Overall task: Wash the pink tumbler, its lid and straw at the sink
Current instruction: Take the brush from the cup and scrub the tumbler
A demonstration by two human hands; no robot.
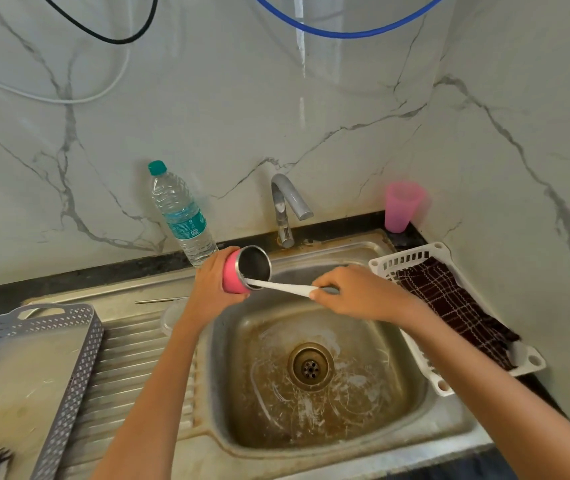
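Observation:
My left hand [211, 285] grips the pink tumbler [233, 271] on its side above the sink's back left corner, its steel mouth turned to the right. My right hand [353, 292] pinches the handle of a white brush [283, 286], whose far end reaches into the tumbler's mouth. A clear round lid [171, 317] lies on the draining board beside my left forearm. A thin metal straw [159, 301] lies on the board just behind the lid.
The steel sink [311, 368] has soap streaks round its drain; no water runs from the tap [285, 209]. A water bottle [181, 213] stands behind the tumbler. A grey tray [30, 358] sits at left, a white basket [384, 263] with a checked cloth at right, a pink cup [402, 206] in the corner.

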